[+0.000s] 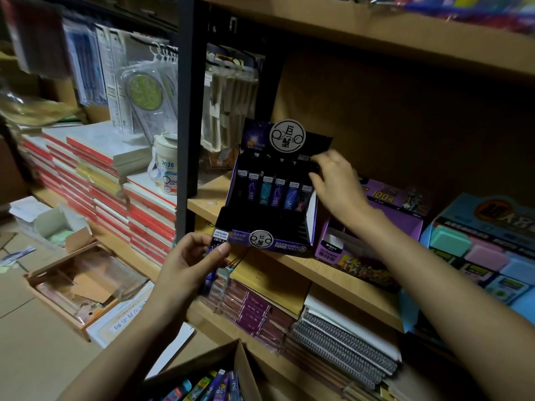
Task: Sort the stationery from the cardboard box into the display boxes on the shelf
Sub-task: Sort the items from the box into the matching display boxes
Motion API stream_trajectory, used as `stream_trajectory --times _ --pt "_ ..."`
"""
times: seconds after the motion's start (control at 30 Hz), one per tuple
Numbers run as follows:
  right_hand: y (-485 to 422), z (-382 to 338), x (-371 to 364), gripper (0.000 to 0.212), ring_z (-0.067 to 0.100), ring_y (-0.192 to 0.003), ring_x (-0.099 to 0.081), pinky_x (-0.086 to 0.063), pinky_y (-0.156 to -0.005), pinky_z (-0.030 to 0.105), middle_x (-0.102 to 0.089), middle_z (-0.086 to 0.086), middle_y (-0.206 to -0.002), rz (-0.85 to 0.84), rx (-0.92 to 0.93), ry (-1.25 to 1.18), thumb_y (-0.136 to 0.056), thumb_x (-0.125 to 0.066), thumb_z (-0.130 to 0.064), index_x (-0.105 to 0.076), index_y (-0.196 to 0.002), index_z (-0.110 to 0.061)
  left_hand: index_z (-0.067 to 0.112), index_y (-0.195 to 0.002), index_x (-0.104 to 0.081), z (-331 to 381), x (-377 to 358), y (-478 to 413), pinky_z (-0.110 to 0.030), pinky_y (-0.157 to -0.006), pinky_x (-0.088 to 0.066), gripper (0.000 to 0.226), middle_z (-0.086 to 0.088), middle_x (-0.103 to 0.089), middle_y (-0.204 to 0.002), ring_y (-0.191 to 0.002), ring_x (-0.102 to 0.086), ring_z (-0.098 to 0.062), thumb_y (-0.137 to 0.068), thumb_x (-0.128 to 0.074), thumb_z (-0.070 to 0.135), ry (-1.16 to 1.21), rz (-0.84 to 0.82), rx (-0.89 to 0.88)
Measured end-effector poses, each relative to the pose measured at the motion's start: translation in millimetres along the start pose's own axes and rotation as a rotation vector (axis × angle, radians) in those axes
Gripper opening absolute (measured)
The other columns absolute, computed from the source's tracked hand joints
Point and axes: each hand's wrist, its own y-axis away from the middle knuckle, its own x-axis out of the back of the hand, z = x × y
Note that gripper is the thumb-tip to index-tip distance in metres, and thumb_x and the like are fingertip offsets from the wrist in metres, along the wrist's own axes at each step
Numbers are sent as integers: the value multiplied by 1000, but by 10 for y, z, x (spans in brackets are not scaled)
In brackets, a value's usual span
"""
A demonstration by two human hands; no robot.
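Head camera shows the left hand (188,264) pinching a tall lead pack (220,238), standing up, just near-left of the purple display box (285,246). The right hand (335,186) bends over the far right end of the row of packs (272,193); whether it holds one, I cannot tell.

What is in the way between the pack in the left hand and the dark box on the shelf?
Nothing that shows. The pack in the left hand is right by the dark box, at its front left corner, and the front slots look empty. The right hand is at the back row.
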Motion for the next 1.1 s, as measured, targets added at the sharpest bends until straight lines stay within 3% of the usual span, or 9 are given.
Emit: stream_trajectory --times 0.07,0.17,0.3,0.4,0.5,0.63,0.87,1.0,1.1 --pt "179 -215 75 26 19 -108 -55 -43 -94 30 -60 7 -115 -34 -25 -312 -93 -55 -21 -61 -117 -10 17 -87 -57 54 -28 -32 -19 -50 -50 25 -8 -72 -90 -78 -70 -15 -70 -66 32 -13 -3 -35" --pt "457 -603 110 9 14 -92 -64 -52 -79 25 -67 3 -99 -340 -81 -874 -92 -58 -24 -64 -98 -25 14 -89 -57 155 -104 -106 -13 -50 -47 25 -3 -71 -86 -74 -69 -8 -71 -66 30 -40 -26 -109" --pt "550 -844 32 8 13 -81 -63 -53 -68 17 -66 4 -87 -344 -144 -1103 -89 -61 -10 -64 -96 -12 9 -92 -55 216 -220 -187 -16 -56 -51 25 2 -71 -84 -77 -70 -9 -74 -66 23 -32 -73 -156" --pt "386 -823 45 8 9 -76 -63 -52 -63 16 -65 1 -84 -291 -120 -1078 -89 -61 -7 -63 -91 -14 17 -98 -57 211 -196 -299 -20 -66 -54 30 2 -68 -97 -91 -66 -10 -73 -67 29 -112 -62 -194" --pt "44 -697 120 12 11 -75 -63 -53 -65 23 -64 0 -82 -117 -131 -1009 -87 -63 -8 -62 -85 -20 38 -108 -50 141 -64 -444 -19 -83 -47 40 20 -55 -115 -106 -54 0 -72 -68 39 -364 -40 -228" --pt "-331 -567 -4 3 26 -87 -65 -53 -83 42 -67 8 -87 -11 -151 -832 -86 -65 -10 -67 -87 -12 20 -137 -40 -112 99 -582 -38 -98 -46 65 3 -47 -134 -119 -50 -14 -80 -70 27 -630 -62 -176" --pt "-407 -622 -403 16 24 -89 -65 -52 -88 44 -69 6 -90 -119 -120 -729 -81 -70 -10 -71 -97 -10 27 -128 -48 -323 150 -651 -8 -80 -48 45 12 -56 -126 -104 -58 4 -86 -64 24 -624 -100 -268" --pt "-414 -619 -452 18 23 -89 -67 -53 -87 44 -69 4 -88 -149 -110 -741 -81 -71 -10 -71 -99 -9 27 -123 -52 -352 166 -683 -7 -80 -48 38 12 -60 -121 -102 -57 7 -87 -63 24 -611 -70 -297" --pt "-413 -608 -518 22 21 -90 -66 -54 -87 43 -68 2 -89 -166 -121 -742 -81 -71 -9 -70 -103 -8 26 -121 -54 -363 167 -699 -18 -85 -52 36 10 -61 -120 -104 -60 1 -86 -63 25 -594 -62 -286"
